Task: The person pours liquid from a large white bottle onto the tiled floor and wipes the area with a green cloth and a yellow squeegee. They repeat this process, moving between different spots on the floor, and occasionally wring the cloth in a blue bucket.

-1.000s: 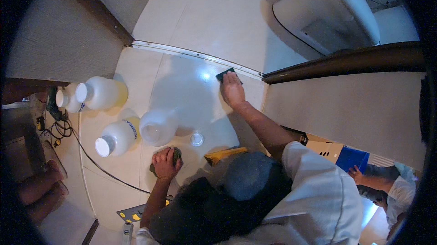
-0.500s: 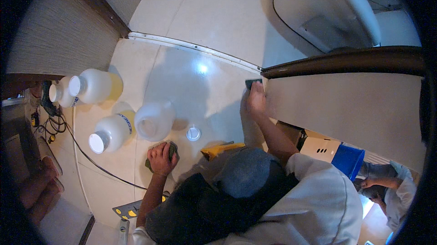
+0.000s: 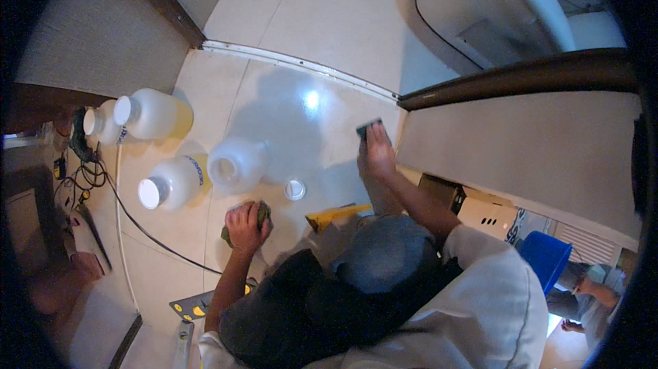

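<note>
My right hand presses a dark green scouring pad on the pale tiled floor, a little left of the wall corner. Its fingers lie over the pad. Nearer and to the left, my left hand is closed over a crumpled dark green cloth on the floor. Beyond that hand stands an uncapped translucent white jug, with a loose white lid beside it. A yellow tool, partly hidden by my clothing, lies between my arms; its kind is unclear.
Capped jugs of yellowish liquid stand at left, near a black cable. A metal threshold strip crosses the floor ahead. A toilet stands beyond. At right are a blue bin and another person.
My right hand has moved the scouring pad left, away from the wall corner. My left hand stays on the cloth. The view has shifted slightly, and the person at right has moved.
</note>
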Motion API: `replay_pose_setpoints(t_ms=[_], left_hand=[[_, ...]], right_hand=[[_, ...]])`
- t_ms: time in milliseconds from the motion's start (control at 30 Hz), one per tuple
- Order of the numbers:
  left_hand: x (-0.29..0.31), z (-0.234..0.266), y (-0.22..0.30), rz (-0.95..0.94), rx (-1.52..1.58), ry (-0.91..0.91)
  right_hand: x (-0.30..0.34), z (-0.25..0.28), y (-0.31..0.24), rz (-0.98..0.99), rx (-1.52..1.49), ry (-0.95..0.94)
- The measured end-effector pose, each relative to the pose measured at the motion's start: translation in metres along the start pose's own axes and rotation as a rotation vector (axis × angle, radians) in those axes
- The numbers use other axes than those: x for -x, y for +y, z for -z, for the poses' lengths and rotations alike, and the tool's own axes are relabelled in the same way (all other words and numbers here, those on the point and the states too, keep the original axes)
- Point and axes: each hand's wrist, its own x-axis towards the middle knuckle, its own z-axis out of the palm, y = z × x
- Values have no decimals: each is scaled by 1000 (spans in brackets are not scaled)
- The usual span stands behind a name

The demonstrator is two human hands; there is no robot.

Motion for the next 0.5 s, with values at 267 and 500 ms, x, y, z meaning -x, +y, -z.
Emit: replay_pose_setpoints(t_ms=[267, 500], left_hand=[[5, 5, 0, 8, 21, 2], [-13, -6, 18, -70, 70, 52]], right_hand=[[14, 4, 1, 151, 10, -151], [-73, -29, 41, -23, -215, 163]])
